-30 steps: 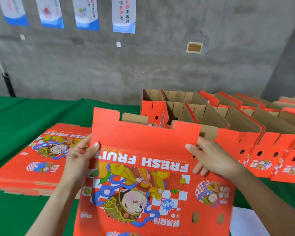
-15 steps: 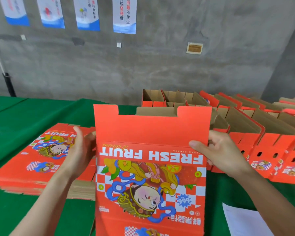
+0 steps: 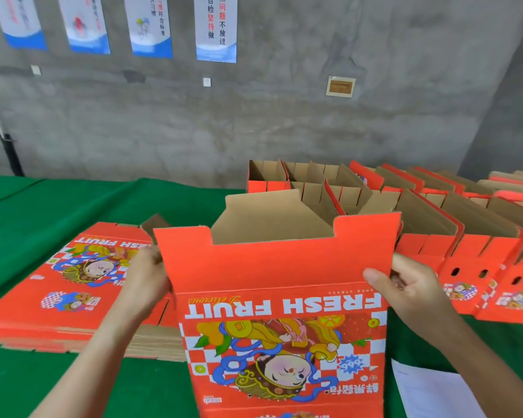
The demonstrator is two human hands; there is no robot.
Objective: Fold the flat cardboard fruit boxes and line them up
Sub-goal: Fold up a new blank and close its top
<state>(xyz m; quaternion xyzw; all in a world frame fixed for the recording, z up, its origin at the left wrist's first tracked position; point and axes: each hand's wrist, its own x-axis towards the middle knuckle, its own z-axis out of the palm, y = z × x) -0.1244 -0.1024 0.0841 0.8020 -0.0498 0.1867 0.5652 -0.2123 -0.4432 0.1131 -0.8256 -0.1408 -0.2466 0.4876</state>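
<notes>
I hold a red "FRESH FRUIT" cardboard box (image 3: 278, 267) upright in front of me, its print upside down and its brown inside showing as the panels spread apart. My left hand (image 3: 145, 282) grips its left edge, fingers tucked behind the panel. My right hand (image 3: 405, 291) grips the right edge, thumb on the red front. A stack of flat red boxes (image 3: 70, 282) lies on the green table at left. Several folded boxes (image 3: 435, 224) stand in rows behind and to the right.
The green-covered table (image 3: 43, 206) runs back to a grey concrete wall with hanging posters (image 3: 216, 28). A white sheet of paper (image 3: 429, 390) lies at the lower right beside the held box.
The held box has turned upright and its back panel has pulled away from the front, opening the flat blank. Both hands shifted to its side edges.
</notes>
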